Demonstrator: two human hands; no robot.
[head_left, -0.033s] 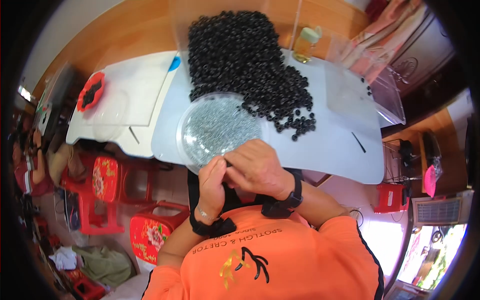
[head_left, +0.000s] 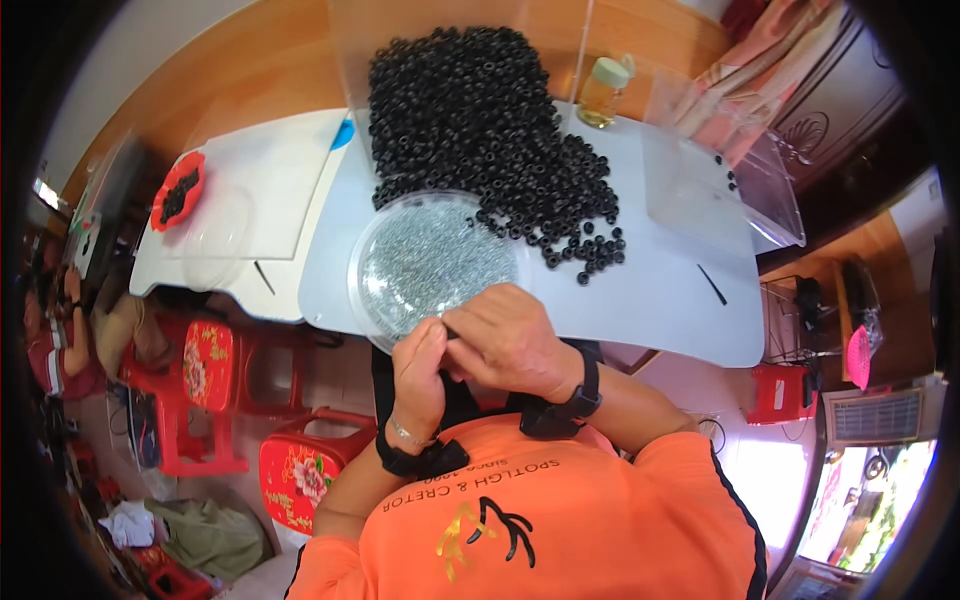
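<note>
My left hand [head_left: 418, 372] and my right hand [head_left: 512, 338] meet over the table's front edge, fingers bent and pressed together. Between their fingertips shows a bit of a small black piece [head_left: 451, 334], much like the black rings on the table; most of it is covered by the fingers. Just beyond my hands stands a round clear plastic dish [head_left: 357, 262], filled with many tiny silvery metal pieces [head_left: 430, 250]. Behind it, a large heap of small black rings [head_left: 455, 110] spills out of a clear bin toward the right of the dish.
A lidded bottle [head_left: 604, 92] of yellowish liquid stands behind the heap. A clear box [head_left: 700, 190] lies at the right, near a thin black stick [head_left: 712, 284]. On the left are a red dish [head_left: 158, 205] of black pieces and red stools [head_left: 300, 475]. A person [head_left: 75, 330] sits far left.
The whole view has shifted slightly. My hands stay together at the front of the dish, with the small black piece between the fingertips.
</note>
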